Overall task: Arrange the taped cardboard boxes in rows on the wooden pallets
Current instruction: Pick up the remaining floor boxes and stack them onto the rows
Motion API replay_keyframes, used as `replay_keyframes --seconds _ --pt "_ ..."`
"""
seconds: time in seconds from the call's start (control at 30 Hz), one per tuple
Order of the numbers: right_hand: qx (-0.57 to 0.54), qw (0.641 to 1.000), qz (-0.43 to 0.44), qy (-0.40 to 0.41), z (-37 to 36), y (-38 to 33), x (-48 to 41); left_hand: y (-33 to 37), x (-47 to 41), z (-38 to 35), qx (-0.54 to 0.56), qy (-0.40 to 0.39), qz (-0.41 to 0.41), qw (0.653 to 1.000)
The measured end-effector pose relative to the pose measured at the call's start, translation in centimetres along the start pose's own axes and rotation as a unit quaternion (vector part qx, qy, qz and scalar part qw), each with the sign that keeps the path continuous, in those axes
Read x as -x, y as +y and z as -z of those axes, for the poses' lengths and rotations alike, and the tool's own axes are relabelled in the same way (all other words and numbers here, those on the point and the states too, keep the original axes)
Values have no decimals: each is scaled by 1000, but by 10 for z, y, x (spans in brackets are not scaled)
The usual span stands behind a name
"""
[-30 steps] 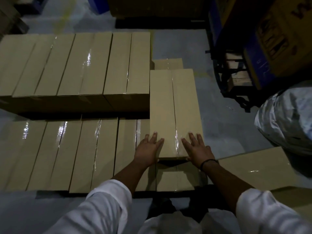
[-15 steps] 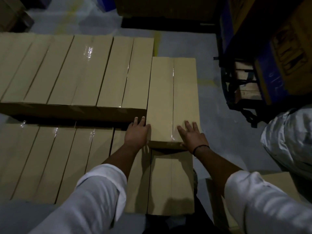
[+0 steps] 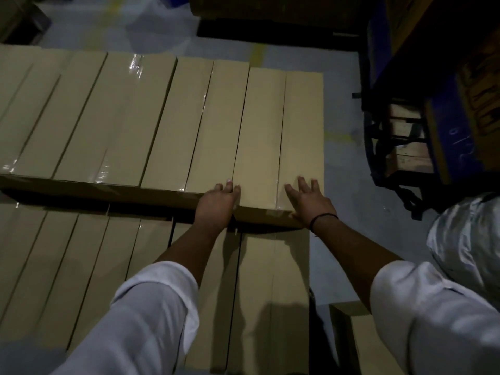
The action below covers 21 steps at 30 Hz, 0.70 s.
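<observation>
The taped cardboard box (image 3: pixel 278 125) lies at centre right of the frame, at the right end of the upper row of boxes (image 3: pixel 121 117) and flush against its neighbour. The left hand (image 3: pixel 216 204) and right hand (image 3: pixel 308 201) rest flat on its near end, fingers straight and spread, gripping nothing. The lower row of boxes (image 3: pixel 108 266) fills the lower left. A black wristband (image 3: pixel 323 219) circles the right wrist.
</observation>
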State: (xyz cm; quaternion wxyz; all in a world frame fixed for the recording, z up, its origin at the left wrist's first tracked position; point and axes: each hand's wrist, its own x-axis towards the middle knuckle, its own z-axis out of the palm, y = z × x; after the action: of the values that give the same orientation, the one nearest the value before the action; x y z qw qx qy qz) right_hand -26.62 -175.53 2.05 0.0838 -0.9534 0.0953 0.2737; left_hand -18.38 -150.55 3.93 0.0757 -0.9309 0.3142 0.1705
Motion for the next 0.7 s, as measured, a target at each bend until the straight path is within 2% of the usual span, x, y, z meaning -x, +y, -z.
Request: replay_keyframes --seconds 0.17,0.7 --pt "8 1000 3 -5 6 1 -10 -3 -1 -1 2 32 8 999" --pt "11 1000 18 -1 7 9 -26 -5 -10 -3 8 43 12 999"
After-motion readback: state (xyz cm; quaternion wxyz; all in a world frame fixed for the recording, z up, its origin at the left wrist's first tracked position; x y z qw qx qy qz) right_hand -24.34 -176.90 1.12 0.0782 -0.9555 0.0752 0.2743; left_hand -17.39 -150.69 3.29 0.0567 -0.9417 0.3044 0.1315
